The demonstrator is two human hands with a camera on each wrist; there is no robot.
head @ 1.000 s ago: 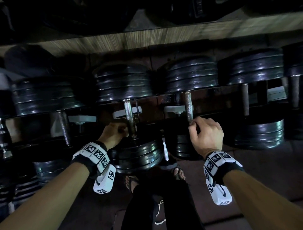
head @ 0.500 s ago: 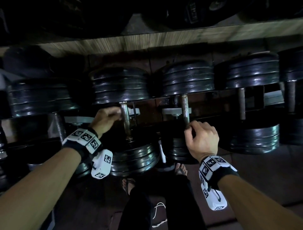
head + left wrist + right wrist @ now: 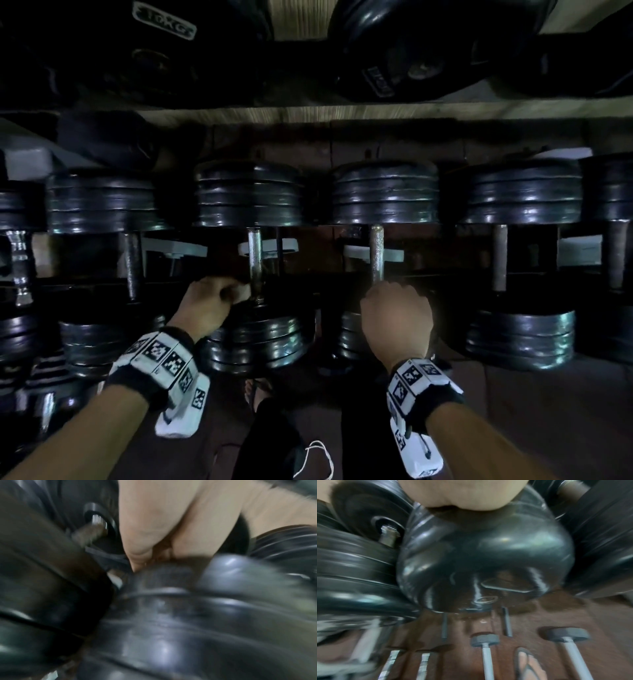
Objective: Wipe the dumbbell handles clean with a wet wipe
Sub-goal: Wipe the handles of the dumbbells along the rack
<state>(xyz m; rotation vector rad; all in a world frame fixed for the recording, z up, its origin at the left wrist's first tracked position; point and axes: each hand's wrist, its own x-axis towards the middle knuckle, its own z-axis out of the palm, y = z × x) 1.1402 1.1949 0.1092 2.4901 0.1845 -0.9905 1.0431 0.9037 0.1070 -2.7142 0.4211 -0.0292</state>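
Since half a second ago, left hand [image 3: 209,301] drops from the top of the middle dumbbell handle [image 3: 255,260] to its lower end, just left of the bar.

Head view: left fingers curled in a fist beside that handle; wipe not visible, can't tell what it holds. Right hand [image 3: 395,318] wrapped round the lower end of the neighbouring handle [image 3: 376,257]; bare, rusty bar runs up from the grip to the upper plates [image 3: 385,195].

Left wrist view: blurred; fingers [image 3: 171,520] curled just above a black plate [image 3: 188,615].

Right wrist view: palm [image 3: 462,494] on top, lower plate [image 3: 484,561] directly under the grip, floor [image 3: 573,615] below.
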